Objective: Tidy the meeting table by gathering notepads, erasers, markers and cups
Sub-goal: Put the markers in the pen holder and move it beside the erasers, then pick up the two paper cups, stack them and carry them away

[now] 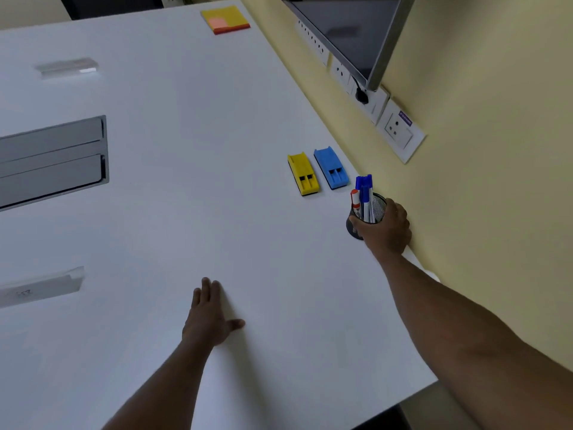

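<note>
The right hand (384, 226) reached far out and wrapped around a black mesh cup (369, 214) full of markers (365, 197) near the table's (186, 212) edge. The left hand (209, 315) lay flat and open on the table. A yellow eraser (303, 174) and a blue eraser (331, 167) sat side by side just past the cup. Sticky notes (225, 19) lay far away.

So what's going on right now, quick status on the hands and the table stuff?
Right hand wrapped around mesh pen cup, markers inside. Left hand flat on table. Erasers, sticky notes untouched. Nothing blocking.
</note>
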Demonstrator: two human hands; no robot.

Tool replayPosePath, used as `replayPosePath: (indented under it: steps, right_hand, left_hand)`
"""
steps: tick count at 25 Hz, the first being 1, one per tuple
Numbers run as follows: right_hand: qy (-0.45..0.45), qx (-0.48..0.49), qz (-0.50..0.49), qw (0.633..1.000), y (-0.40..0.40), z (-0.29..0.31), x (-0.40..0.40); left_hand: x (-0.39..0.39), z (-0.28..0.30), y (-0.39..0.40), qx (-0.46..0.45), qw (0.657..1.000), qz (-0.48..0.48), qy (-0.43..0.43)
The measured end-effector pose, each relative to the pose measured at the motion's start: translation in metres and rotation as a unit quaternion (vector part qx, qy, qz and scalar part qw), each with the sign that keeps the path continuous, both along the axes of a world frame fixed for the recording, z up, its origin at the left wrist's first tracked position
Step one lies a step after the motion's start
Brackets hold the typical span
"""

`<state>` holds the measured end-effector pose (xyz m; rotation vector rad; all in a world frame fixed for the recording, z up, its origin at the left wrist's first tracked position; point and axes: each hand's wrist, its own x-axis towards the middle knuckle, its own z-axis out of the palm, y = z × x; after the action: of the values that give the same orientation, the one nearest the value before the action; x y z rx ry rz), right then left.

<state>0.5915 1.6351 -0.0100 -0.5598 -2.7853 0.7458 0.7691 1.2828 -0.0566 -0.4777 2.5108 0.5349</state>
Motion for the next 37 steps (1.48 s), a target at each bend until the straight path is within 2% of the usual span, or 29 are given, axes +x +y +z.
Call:
replayPosePath:
  steps: [7,12,16,19,22,25,27,31,35,37]
  right_hand:
    - [-0.004,0.013,0.011,1.0,-0.006,0.002,0.001]
    - [0.074,0.052,0.069,0.994,-0.037,-0.014,0.055]
    - [0.028,0.098,0.147,0.984,-0.051,-0.037,0.106]
    - [0.016,0.183,0.179,0.967,-0.031,-0.038,0.12]
    - [-0.024,0.248,0.143,0.958,-0.002,-0.025,0.121]
    - [-0.107,0.261,0.07,0.957,0.023,-0.005,0.116]
    - [-0.173,0.237,0.033,0.956,0.036,0.007,0.112]
    - [-0.25,0.091,-0.006,0.964,0.056,0.018,0.101]
    - [-0.197,0.007,-0.015,0.98,0.053,0.026,0.096]
    - [-0.165,-0.1,-0.006,0.981,0.038,0.031,0.092]
  left_hand:
    - [0.003,0.001,-0.001,0.002,1.0,0.025,0.008]
    - [0.016,0.006,0.015,0.002,0.998,0.055,0.014]
    - [0.039,0.007,0.03,-0.002,0.998,0.066,0.017]
    - [0.056,0.007,0.037,-0.005,0.998,0.066,0.009]
    - [0.066,0.008,0.041,-0.007,0.998,0.06,0.004]
    - [0.07,0.009,0.044,-0.012,0.998,0.057,0.002]
    - [0.069,0.009,0.044,-0.013,0.999,0.051,-0.004]
    - [0.067,0.011,0.043,-0.017,0.999,0.048,-0.011]
    - [0.066,0.014,0.042,-0.016,0.998,0.049,-0.022]
    - [0.065,0.019,0.045,-0.013,0.998,0.045,-0.033]
